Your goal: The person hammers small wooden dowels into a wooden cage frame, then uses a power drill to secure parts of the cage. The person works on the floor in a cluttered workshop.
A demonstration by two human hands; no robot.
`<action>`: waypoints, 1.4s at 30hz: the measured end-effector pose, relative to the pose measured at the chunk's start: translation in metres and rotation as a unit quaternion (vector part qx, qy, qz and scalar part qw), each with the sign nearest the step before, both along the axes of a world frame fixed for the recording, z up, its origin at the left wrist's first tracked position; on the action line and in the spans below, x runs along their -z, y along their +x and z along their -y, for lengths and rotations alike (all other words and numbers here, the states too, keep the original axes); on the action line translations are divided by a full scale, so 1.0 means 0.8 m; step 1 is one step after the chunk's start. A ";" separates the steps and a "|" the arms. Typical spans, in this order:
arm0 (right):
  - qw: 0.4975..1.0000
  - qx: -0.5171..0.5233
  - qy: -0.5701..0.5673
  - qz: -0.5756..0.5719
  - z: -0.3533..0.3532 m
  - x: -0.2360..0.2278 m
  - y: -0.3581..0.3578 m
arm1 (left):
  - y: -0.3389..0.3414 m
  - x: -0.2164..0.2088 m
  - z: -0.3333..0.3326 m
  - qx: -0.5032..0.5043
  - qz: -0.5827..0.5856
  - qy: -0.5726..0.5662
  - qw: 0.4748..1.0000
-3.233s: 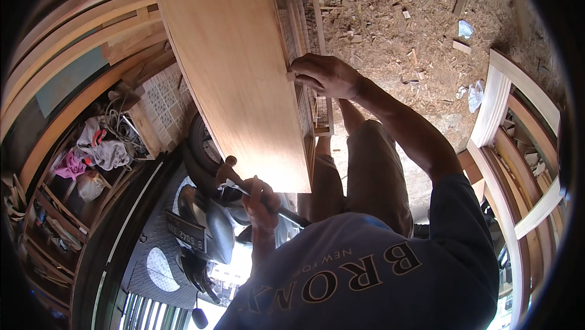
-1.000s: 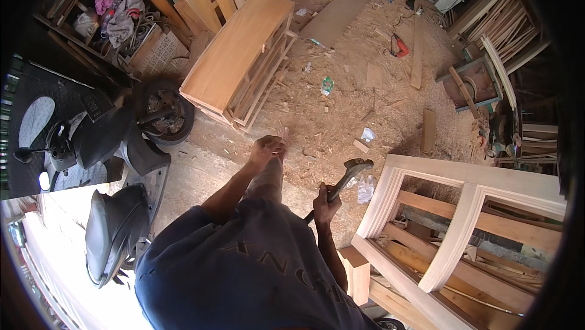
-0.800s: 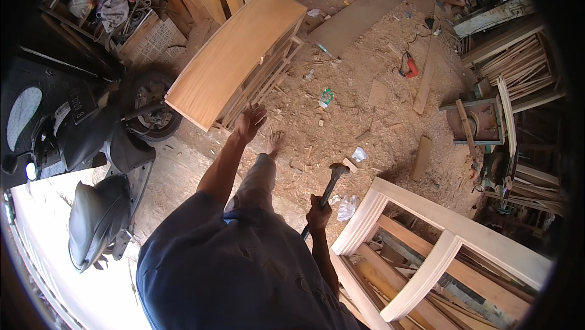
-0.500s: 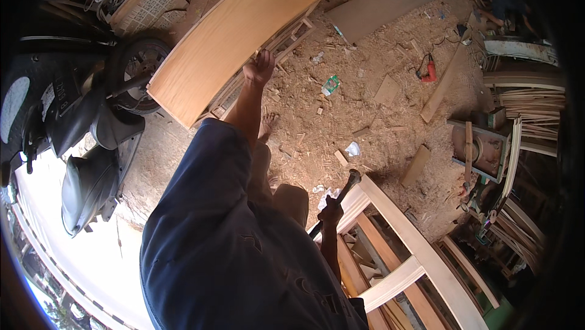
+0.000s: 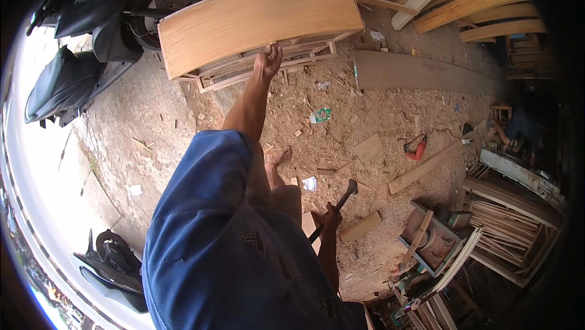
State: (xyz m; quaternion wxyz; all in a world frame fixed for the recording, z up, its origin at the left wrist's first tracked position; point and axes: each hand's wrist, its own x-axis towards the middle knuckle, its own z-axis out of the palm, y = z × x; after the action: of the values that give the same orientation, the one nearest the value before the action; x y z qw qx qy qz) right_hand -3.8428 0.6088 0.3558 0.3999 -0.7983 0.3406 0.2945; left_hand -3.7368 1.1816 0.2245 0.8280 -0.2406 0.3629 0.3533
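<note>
My left hand reaches forward with its fingers curled over the near edge of a long wooden cabinet. The cabinet has a smooth, light-brown panel on top and an open frame of slats beneath. Exactly how the fingertips sit on the edge is too small to make out. Low at my right side, my right hand is closed round the handle of a hammer, whose dark head points up and away from me.
Motorcycles stand at the left. A dark board, a red power drill and planks lie on the shaving-strewn floor. At the right are a metal machine, stacked wood strips and another person.
My view has turned to the right, so the cabinet now lies more level across it. The light wooden frame at lower right has mostly left view. Both hands keep their holds.
</note>
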 end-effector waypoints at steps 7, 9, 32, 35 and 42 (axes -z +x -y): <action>0.964 -0.258 -0.045 -0.037 0.078 0.015 0.065 | 0.010 0.026 0.036 -0.050 -0.015 0.038 0.998; 0.944 -0.313 -0.073 -0.075 0.077 0.022 0.063 | 0.014 0.022 0.034 -0.056 -0.018 0.073 0.996; 0.859 -0.484 -0.069 -0.152 0.018 0.097 -0.033 | 0.030 0.038 0.009 0.025 -0.020 -0.038 0.999; 0.910 -0.360 0.001 -0.204 0.008 0.123 -0.020 | 0.026 0.034 0.009 0.000 -0.002 -0.045 0.999; 0.931 -0.275 0.071 -0.230 -0.058 0.263 0.058 | 0.005 0.033 0.024 0.021 -0.031 0.158 0.987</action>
State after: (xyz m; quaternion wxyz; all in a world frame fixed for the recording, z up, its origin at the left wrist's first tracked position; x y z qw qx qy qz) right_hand -3.7962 0.6549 0.1453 0.2695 -0.7409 0.1688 0.5916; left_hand -3.7327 1.1626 0.1983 0.8512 -0.0877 0.3328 0.3962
